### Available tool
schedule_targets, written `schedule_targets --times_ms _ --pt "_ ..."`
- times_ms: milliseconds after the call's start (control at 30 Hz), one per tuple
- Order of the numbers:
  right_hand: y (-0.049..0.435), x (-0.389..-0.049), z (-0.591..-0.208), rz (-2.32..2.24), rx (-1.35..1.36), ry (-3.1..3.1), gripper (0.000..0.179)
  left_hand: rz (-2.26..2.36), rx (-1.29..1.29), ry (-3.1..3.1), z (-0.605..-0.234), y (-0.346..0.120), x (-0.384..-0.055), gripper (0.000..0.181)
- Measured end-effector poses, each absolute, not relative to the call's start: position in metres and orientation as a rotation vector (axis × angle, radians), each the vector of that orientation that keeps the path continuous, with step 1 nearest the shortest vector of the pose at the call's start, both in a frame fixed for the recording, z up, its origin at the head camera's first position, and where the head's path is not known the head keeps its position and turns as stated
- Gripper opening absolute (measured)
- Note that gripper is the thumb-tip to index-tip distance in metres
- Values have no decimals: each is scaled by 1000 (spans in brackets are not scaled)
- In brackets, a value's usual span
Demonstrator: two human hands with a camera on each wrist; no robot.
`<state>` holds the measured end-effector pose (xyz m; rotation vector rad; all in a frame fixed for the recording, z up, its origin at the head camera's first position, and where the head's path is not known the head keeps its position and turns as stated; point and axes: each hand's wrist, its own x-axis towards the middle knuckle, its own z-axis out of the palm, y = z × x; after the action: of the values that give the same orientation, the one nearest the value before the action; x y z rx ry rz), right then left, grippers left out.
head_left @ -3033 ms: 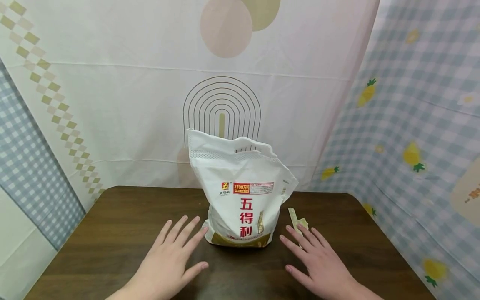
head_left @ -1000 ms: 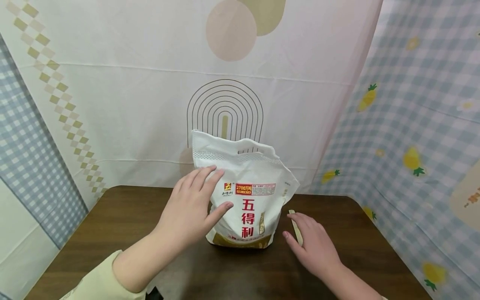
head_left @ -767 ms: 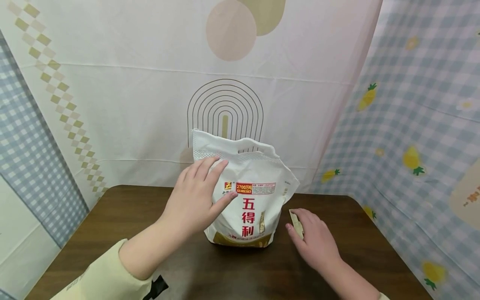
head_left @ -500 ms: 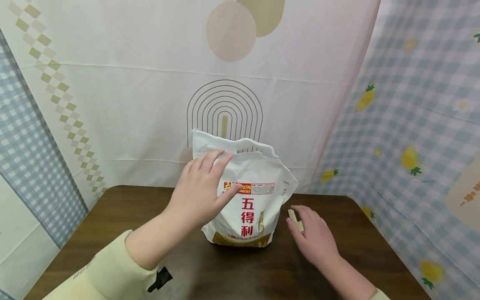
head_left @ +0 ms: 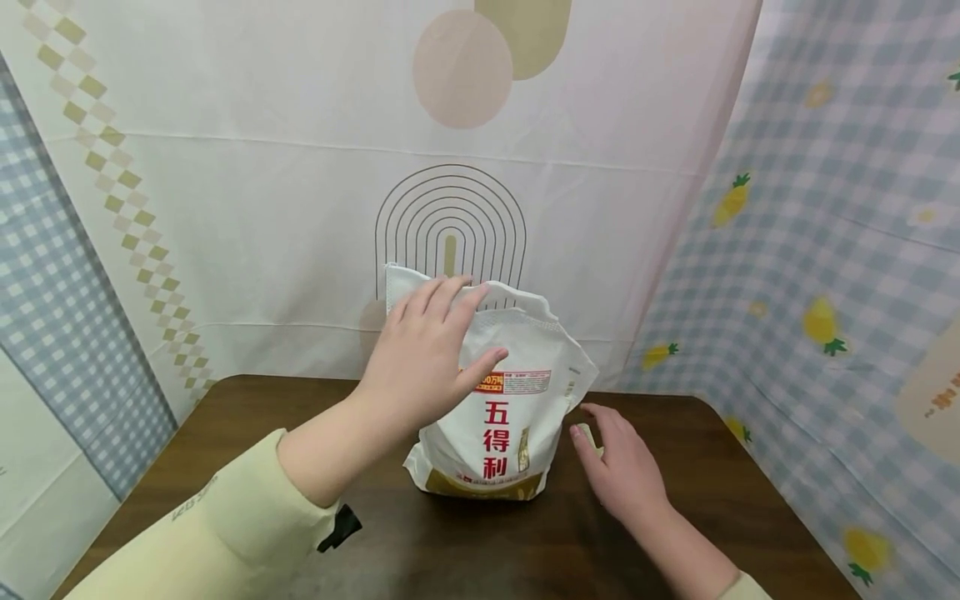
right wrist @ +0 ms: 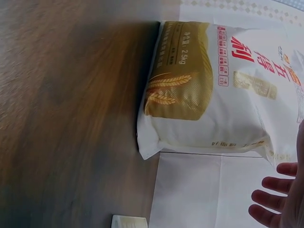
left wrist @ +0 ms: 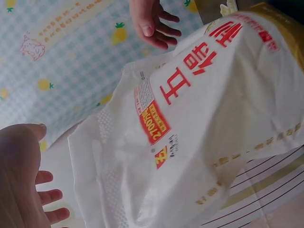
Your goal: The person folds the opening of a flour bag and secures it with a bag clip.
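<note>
A white flour bag (head_left: 510, 433) with red lettering and a gold base stands upright on the table, its top edge wavy. In front of its upper left part, in the head view, is my left hand (head_left: 420, 358), fingers spread and thumb out. The left wrist view shows that hand (left wrist: 23, 175) apart from the bag's top edge, holding nothing. To the right of the bag my right hand (head_left: 622, 471) has its fingers loosely bent and holds nothing. Behind its fingers a small pale yellowish strip-like thing (head_left: 589, 435) lies on the table, mostly hidden.
The dark wooden table (head_left: 187, 500) has rounded far corners. A pale cloth with printed arches (head_left: 600, 233) hangs right behind it, and blue checked cloths with pineapples (head_left: 817, 250) border the right side. A black strap (head_left: 341, 527) shows at my left cuff.
My left hand has risen from the table to the bag's upper part, moving up and right. My right hand has gone over the pale strip, then slightly upward off it. The bag stays in place.
</note>
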<state>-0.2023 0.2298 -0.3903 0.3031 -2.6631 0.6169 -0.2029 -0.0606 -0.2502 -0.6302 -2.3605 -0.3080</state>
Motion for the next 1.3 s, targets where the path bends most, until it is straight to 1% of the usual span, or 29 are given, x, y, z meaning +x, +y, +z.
schedule_targets --times_ms 167,467,733,867,1067,1300 --pt "228 -207 -388 725 244 -2685 62 -233 -646 -2346 -239 -55 -210 66" --pt "228 -215 -382 835 196 -2629 50 -117 -652 -2422 -225 -47 -226 63" --pt "224 -221 -380 894 171 -2596 47 -82 -601 -2525 -216 -36 -236 62" --pt "222 -224 -379 944 152 -2585 48 -95 -590 -2545 -209 -32 -240 53" --pt "220 -229 -377 1036 104 -2575 50 -118 -608 -2621 -199 -22 -250 27" --pt "215 -236 -378 1105 78 -2540 45 -76 -589 -2684 -197 -17 -255 14"
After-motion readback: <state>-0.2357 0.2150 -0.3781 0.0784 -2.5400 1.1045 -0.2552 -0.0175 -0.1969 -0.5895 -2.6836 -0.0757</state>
